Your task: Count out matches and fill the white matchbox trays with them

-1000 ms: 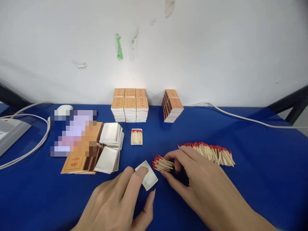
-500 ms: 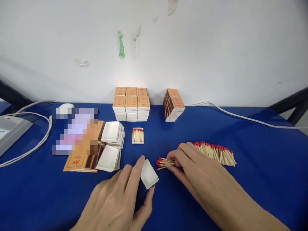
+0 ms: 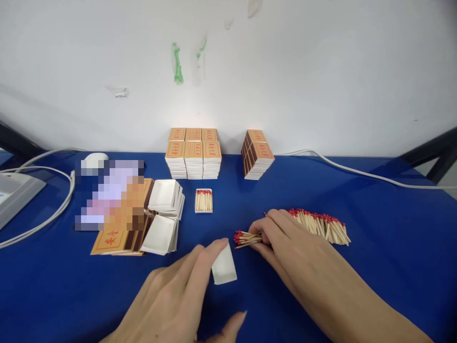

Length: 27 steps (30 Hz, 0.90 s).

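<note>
Low at centre, a white matchbox tray [image 3: 224, 266] lies on the blue table, its hollow side up and nothing in it. My left hand [image 3: 182, 286] is open beside it. The index fingertip touches the tray's far edge, while the thumb stands well apart from it. To the right, my right hand [image 3: 285, 243] pinches a small bundle of matches [image 3: 244, 238], their red heads pointing left. Just behind that hand lies a loose row of matches [image 3: 321, 226], partly hidden by the fingers. A filled tray of matches [image 3: 203, 201] sits farther back.
Stacked matchboxes [image 3: 193, 157] stand against the wall, with a smaller stack [image 3: 257, 155] to their right. White trays [image 3: 162, 214] and flattened-looking matchbox sleeves [image 3: 109, 240] lie at left, near a blurred patch [image 3: 112, 190]. A white cable [image 3: 360, 174] runs along the right.
My left thumb has moved away from the tray towards me, and the index finger has shifted right onto its far edge. The tray has turned slightly. My right hand stays nearly in place.
</note>
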Each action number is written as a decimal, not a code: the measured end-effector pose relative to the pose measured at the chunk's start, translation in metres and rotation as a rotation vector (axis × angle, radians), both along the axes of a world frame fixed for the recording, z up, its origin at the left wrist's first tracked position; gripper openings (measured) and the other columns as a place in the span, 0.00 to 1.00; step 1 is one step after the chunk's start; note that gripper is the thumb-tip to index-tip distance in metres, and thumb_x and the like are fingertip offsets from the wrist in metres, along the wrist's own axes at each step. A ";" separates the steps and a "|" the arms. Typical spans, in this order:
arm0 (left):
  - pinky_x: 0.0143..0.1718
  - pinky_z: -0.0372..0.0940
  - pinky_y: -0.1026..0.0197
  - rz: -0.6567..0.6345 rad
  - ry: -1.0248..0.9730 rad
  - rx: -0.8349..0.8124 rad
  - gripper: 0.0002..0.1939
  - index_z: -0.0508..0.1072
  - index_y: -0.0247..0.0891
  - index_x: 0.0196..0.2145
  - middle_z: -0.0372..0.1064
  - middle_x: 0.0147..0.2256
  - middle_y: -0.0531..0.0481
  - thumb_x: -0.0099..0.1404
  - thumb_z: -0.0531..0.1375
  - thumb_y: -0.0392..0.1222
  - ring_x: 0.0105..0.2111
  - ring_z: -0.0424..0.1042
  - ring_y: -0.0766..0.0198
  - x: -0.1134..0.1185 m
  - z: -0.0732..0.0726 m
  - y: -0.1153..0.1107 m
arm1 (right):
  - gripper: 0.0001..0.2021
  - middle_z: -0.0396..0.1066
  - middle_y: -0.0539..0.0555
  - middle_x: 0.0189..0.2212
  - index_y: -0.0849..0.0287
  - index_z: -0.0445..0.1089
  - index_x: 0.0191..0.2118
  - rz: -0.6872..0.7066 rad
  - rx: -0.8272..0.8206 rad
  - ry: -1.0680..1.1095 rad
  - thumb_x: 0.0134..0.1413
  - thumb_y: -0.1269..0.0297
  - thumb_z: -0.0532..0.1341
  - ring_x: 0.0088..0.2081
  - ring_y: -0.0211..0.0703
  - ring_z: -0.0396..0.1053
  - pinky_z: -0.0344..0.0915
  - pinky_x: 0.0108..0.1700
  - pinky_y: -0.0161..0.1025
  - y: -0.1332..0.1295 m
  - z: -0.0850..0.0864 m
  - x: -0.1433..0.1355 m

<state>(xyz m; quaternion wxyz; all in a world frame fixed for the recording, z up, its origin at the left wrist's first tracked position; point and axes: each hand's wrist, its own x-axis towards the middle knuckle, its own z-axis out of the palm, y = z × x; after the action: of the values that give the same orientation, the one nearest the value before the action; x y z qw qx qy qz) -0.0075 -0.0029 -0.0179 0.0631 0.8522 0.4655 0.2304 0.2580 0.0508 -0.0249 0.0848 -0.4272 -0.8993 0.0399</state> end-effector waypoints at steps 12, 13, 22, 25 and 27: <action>0.23 0.77 0.56 0.051 0.053 0.096 0.19 0.69 0.35 0.57 0.77 0.36 0.49 0.76 0.60 0.50 0.28 0.83 0.56 0.000 -0.004 0.004 | 0.17 0.74 0.57 0.50 0.54 0.69 0.58 0.015 -0.001 -0.008 0.69 0.76 0.57 0.48 0.53 0.73 0.74 0.47 0.51 -0.003 -0.003 0.005; 0.21 0.76 0.56 0.049 0.047 0.087 0.16 0.69 0.37 0.53 0.75 0.34 0.51 0.76 0.61 0.51 0.27 0.82 0.57 0.000 -0.004 0.003 | 0.16 0.74 0.58 0.50 0.54 0.70 0.57 0.004 -0.006 -0.011 0.69 0.76 0.56 0.47 0.53 0.73 0.74 0.46 0.50 -0.002 -0.003 0.004; 0.18 0.71 0.61 0.052 0.006 -0.037 0.40 0.64 0.38 0.64 0.70 0.28 0.60 0.60 0.73 0.53 0.21 0.76 0.61 -0.001 -0.001 0.003 | 0.15 0.72 0.57 0.48 0.55 0.71 0.54 -0.048 -0.029 -0.020 0.70 0.78 0.55 0.44 0.52 0.71 0.73 0.43 0.51 -0.003 0.004 -0.003; 0.17 0.70 0.61 0.058 -0.042 -0.052 0.30 0.67 0.42 0.59 0.66 0.27 0.62 0.64 0.70 0.51 0.19 0.74 0.62 0.000 -0.002 0.002 | 0.17 0.71 0.59 0.49 0.58 0.71 0.57 -0.048 -0.001 -0.041 0.69 0.78 0.54 0.46 0.55 0.70 0.73 0.44 0.53 -0.006 0.005 -0.006; 0.18 0.71 0.60 0.050 -0.045 -0.022 0.23 0.68 0.41 0.56 0.67 0.28 0.60 0.69 0.67 0.50 0.20 0.76 0.62 0.000 -0.004 0.000 | 0.16 0.70 0.59 0.48 0.59 0.72 0.56 -0.057 0.000 -0.036 0.69 0.78 0.54 0.45 0.54 0.70 0.74 0.43 0.52 -0.005 0.006 -0.008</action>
<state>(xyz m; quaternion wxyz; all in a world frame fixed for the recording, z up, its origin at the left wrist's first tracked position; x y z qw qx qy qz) -0.0070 -0.0025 -0.0215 0.0772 0.8341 0.4875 0.2461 0.2505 0.0456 -0.0185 0.0700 -0.4534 -0.8881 0.0296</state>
